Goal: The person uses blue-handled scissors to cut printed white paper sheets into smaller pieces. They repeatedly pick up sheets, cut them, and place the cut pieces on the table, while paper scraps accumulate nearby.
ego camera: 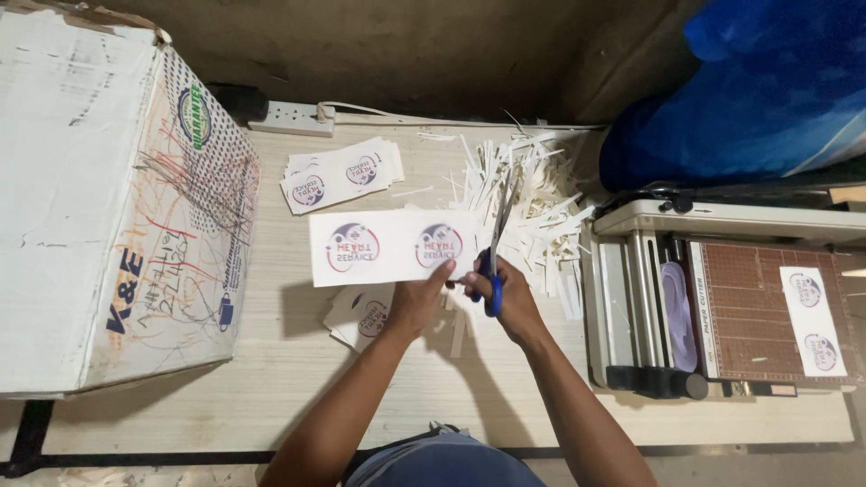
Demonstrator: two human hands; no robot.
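Observation:
My left hand (417,302) holds a white printed strip (392,246) with two round logos by its lower edge, lifted over the wooden table. My right hand (510,298) grips blue-handled scissors (496,248), blades pointing away from me along the strip's right end. Under my left hand lies a small stack of cut logo cards (359,316). A second stack of printed strips (341,174) lies farther back.
A large scribbled cardboard box (117,207) stands at left. A heap of white paper offcuts (532,198) lies behind the scissors. A paper trimmer (731,302) with a printed strip on it sits at right. A power strip (290,117) and a blue bag (749,90) sit at the back.

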